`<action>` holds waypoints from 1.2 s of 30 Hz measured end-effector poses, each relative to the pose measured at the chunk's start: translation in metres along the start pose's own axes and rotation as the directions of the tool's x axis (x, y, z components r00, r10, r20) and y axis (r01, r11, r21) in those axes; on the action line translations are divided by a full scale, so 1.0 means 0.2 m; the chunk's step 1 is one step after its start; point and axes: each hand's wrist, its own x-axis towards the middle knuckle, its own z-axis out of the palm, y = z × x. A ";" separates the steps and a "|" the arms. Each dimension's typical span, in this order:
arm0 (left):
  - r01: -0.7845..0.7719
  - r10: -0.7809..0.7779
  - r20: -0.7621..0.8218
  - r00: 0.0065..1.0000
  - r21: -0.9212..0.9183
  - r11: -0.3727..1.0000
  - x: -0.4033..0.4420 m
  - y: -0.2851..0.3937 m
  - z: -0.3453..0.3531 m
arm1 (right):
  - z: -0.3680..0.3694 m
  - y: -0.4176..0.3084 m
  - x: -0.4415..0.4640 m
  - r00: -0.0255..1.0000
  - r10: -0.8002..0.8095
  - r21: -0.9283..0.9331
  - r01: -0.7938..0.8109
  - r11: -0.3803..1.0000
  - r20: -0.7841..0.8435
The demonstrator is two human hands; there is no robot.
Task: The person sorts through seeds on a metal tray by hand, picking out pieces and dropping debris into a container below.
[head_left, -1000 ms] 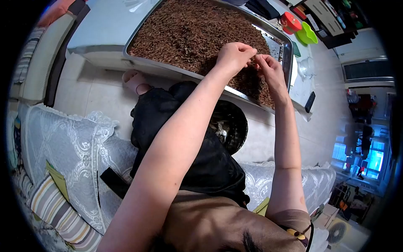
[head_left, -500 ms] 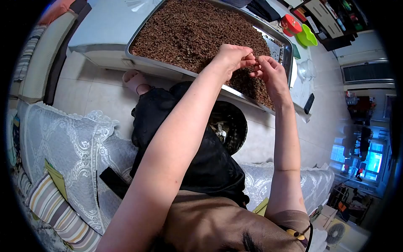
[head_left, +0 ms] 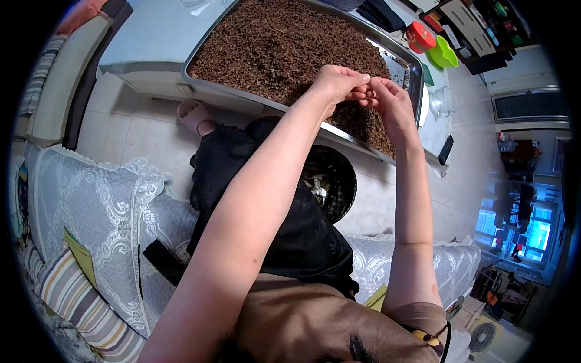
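Observation:
A large metal tray [head_left: 417, 75] holds a heap of small dark brown pieces [head_left: 278, 45]. Above the right part of the heap, my left hand [head_left: 340, 83] and my right hand [head_left: 389, 100] meet at the fingertips. The fingers of both are pinched together; whatever lies between them is too small to make out. At the tray's right end a strip of bare metal shows, with a few loose bits on it.
A dark round bin [head_left: 330, 184] stands on the floor below the tray's near edge. Beyond the tray's right end are a red container [head_left: 420, 37], a green bowl [head_left: 443, 52], a clear glass vessel [head_left: 442, 101] and a black remote [head_left: 446, 150].
My hands have stayed over the same part of the heap. Their fingertips parted slightly and have come together again, and my left hand's fingers have shifted a little.

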 end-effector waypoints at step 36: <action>-0.102 0.098 -0.028 0.995 -0.358 0.928 -0.03 0.09 -0.03 | 0.00 0.04 -0.21 0.996 -0.074 0.165 0.066 0.984 0.040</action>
